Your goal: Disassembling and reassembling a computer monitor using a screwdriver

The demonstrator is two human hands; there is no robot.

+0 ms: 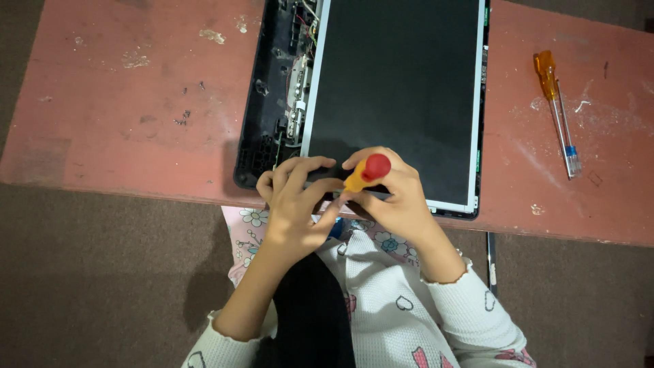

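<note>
While both hands meet at the near edge of the laptop screen assembly [395, 88], the right hand [398, 194] wraps a small screwdriver [366, 172] w/ yellow handle & red round cap; fingers curled tight around the handle, thumb side up, cap poking out above the knuckles. Tip of the driver is hidden under the hands, can't tell what it touches. Left hand [294, 197] sits just beside, touching the right; its fingers [310, 165] are bent & pressed together, tips resting on the lower frame of the dark panel, index reaching toward the driver handle. Can't tell if left pinches anything, hidden by the palm.

Screen assembly lies flat on a worn reddish table [122, 116], near edge abt flush w/ the table's front edge. Dark display panel has a thin light bezel; on its left side the black back cover [269, 95] is exposed, showing metal hinge bracket & wiring.

Well apart to the right on the table: two screwdrivers lying together, an orange-handled screwdriver [547, 73] and a thinner one w/ blue-ended tip [571, 153]. Few tiny dark bits [182, 119] on the table's left part. Person wears white patterned sleeves [470, 307]; brown floor [102, 272] below.
</note>
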